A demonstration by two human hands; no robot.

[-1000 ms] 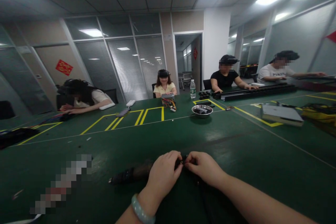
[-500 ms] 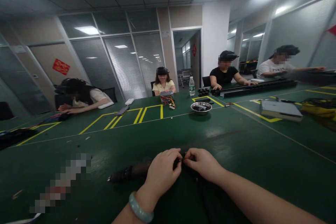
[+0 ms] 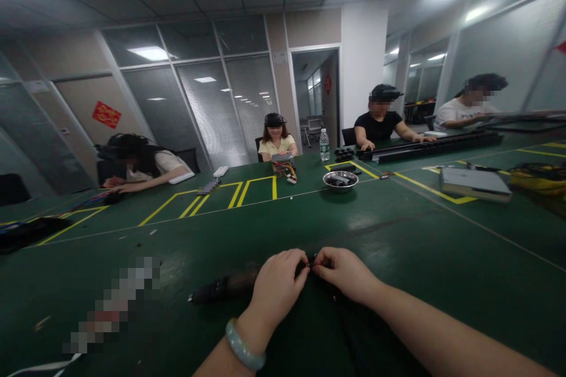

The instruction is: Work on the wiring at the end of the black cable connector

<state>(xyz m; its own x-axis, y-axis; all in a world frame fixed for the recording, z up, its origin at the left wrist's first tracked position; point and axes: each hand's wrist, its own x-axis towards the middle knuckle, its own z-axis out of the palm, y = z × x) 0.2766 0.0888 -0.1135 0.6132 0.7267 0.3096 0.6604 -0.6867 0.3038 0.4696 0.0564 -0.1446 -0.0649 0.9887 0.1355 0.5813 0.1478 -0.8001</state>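
My left hand [image 3: 277,285] curves over the green table with its thumb and fingers closed in a pinch. Facing it, my right hand [image 3: 345,274] pinches thumb against fingers just to the right. Between the fingertips is a small dark piece, too small and hidden to name. A dark, pen-shaped electric screwdriver [image 3: 223,290] lies left of my left hand, its metal tip pointing left; the hand covers its rear end. A dark cord-like strip [image 3: 347,330] runs down the table below my right hand, hard to make out.
A metal bowl [image 3: 340,181] with dark parts stands ahead, near a water bottle [image 3: 324,145]. A blurred-out strip [image 3: 117,303] lies at left. A silver box [image 3: 475,184] is at right. Several people sit around the table [image 3: 221,235], which has yellow tape outlines.
The view has shifted slightly, so most things sit a little further right. Both hands keep their pinch at nearly the same spot, and the screwdriver still lies beside my left hand.
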